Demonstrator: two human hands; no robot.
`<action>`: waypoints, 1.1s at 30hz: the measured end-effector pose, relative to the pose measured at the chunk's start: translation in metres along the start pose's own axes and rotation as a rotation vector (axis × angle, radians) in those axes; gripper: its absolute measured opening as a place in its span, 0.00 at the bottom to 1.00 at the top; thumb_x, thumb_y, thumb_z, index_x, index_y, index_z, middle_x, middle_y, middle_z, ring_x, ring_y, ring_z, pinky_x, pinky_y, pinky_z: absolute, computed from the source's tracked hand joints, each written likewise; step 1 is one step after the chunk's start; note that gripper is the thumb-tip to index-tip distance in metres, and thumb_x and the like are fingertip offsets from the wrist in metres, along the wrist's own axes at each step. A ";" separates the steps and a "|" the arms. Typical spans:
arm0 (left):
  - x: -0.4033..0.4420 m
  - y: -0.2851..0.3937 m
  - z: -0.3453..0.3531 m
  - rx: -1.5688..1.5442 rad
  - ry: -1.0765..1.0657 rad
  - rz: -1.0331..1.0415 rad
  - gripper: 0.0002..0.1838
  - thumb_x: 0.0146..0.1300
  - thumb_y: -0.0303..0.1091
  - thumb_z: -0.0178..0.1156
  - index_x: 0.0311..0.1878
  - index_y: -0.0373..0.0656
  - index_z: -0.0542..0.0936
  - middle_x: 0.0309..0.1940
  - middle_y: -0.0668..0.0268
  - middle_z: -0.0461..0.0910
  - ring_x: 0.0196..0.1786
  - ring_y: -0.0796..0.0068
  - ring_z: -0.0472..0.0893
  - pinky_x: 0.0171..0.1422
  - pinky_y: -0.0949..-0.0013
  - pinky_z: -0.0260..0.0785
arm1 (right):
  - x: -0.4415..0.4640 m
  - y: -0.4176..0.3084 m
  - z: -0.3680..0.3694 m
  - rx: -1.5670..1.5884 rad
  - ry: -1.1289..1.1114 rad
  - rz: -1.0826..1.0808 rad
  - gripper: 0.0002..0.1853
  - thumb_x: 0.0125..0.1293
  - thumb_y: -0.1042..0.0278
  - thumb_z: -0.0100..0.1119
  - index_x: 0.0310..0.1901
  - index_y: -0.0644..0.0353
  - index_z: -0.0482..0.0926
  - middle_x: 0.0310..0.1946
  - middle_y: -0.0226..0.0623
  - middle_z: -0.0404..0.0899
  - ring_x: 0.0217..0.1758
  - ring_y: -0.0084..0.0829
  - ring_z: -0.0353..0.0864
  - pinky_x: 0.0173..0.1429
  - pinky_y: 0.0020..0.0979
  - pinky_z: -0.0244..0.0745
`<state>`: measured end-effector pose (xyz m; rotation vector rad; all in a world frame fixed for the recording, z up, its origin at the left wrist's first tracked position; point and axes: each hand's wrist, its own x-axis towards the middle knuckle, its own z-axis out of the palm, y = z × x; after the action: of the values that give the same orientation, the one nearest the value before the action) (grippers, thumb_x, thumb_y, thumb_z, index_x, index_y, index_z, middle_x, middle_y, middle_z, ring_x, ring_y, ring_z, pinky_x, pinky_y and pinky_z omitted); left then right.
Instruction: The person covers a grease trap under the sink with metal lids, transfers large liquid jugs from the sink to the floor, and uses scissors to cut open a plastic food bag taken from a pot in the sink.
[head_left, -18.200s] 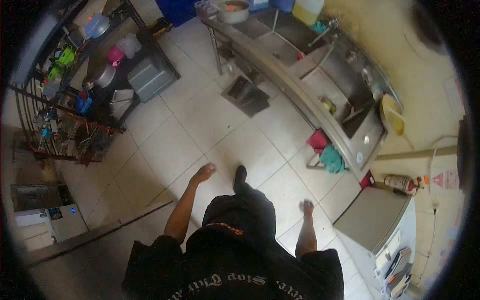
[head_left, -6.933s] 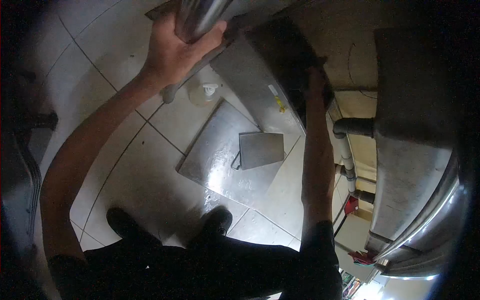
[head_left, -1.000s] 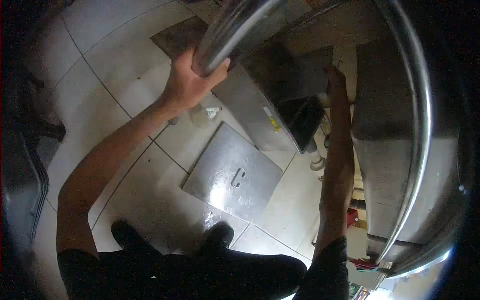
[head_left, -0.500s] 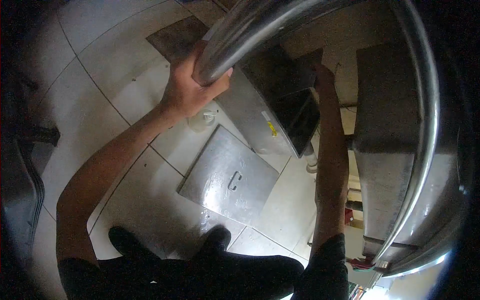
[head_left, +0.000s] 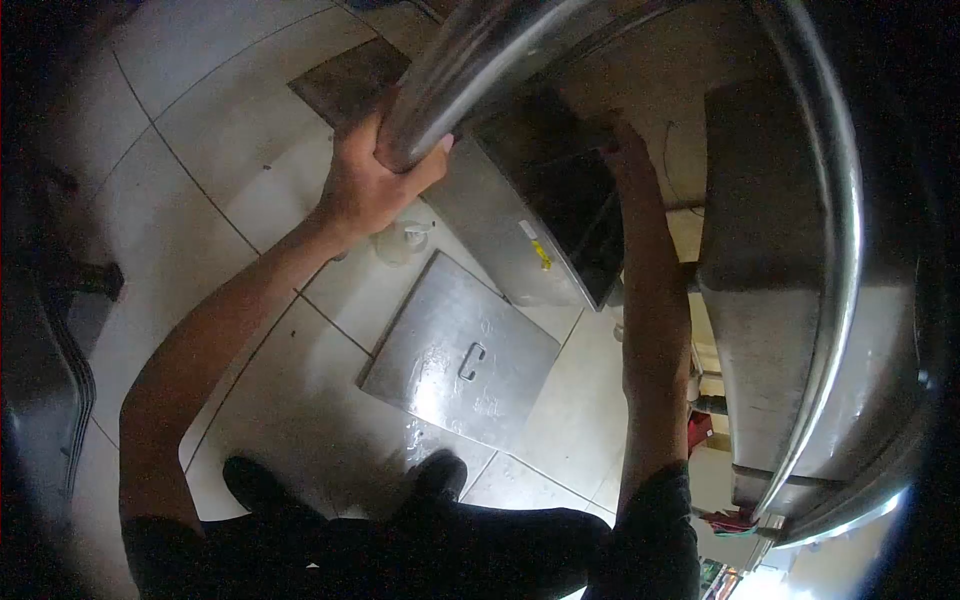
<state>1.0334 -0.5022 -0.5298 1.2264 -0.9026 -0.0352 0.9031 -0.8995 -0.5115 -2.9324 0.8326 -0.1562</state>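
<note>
One left hand (head_left: pixel 366 188) round a steel rail (head_left: pixel 465 72) — right hand (head_left: pixel 624 146) shadowed, grip unclear.

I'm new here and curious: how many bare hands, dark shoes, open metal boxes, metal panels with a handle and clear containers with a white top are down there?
Bare hands: 2 (left hand, right hand)
Dark shoes: 2
Open metal box: 1
Metal panel with a handle: 1
Clear container with a white top: 1
Total: 7

On pale tiled floor (head_left: pixel 575 400): wet, handled steel lid (head_left: pixel 440 340) is laid flat; open steel box (head_left: pixel 495 225), translucent bottle (head_left: pixel 393 246), dark panel (head_left: pixel 345 82) are found nearby.
</note>
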 end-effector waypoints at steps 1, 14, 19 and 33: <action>0.000 0.000 0.001 -0.002 0.017 -0.001 0.19 0.52 0.30 0.63 0.46 0.36 0.72 0.36 0.59 0.79 0.40 0.73 0.79 0.45 0.69 0.71 | 0.017 0.024 0.019 0.369 0.007 0.075 0.23 0.64 0.57 0.54 0.55 0.64 0.67 0.53 0.42 0.71 0.54 0.38 0.71 0.55 0.36 0.68; 0.002 -0.002 0.001 0.028 0.019 0.032 0.19 0.51 0.30 0.64 0.46 0.36 0.72 0.35 0.60 0.79 0.40 0.72 0.79 0.46 0.69 0.70 | 0.017 0.035 0.021 0.348 0.082 -0.158 0.19 0.66 0.58 0.51 0.52 0.63 0.70 0.45 0.45 0.75 0.49 0.36 0.75 0.55 0.36 0.69; 0.002 0.000 -0.002 0.060 -0.003 -0.003 0.19 0.51 0.30 0.64 0.46 0.35 0.72 0.36 0.59 0.79 0.39 0.73 0.80 0.47 0.70 0.71 | 0.005 -0.005 0.013 0.066 0.168 0.062 0.21 0.65 0.56 0.53 0.50 0.67 0.71 0.43 0.42 0.75 0.45 0.33 0.75 0.50 0.35 0.69; -0.003 -0.006 0.000 0.049 0.036 -0.038 0.17 0.51 0.32 0.63 0.44 0.38 0.72 0.34 0.61 0.79 0.37 0.72 0.80 0.43 0.69 0.71 | 0.015 -0.020 0.011 1.079 0.371 0.789 0.22 0.62 0.56 0.56 0.50 0.65 0.69 0.48 0.41 0.72 0.50 0.33 0.71 0.55 0.34 0.66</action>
<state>1.0345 -0.5030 -0.5363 1.2859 -0.8534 -0.0214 0.9276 -0.8896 -0.5190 -1.4810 1.3175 -0.7863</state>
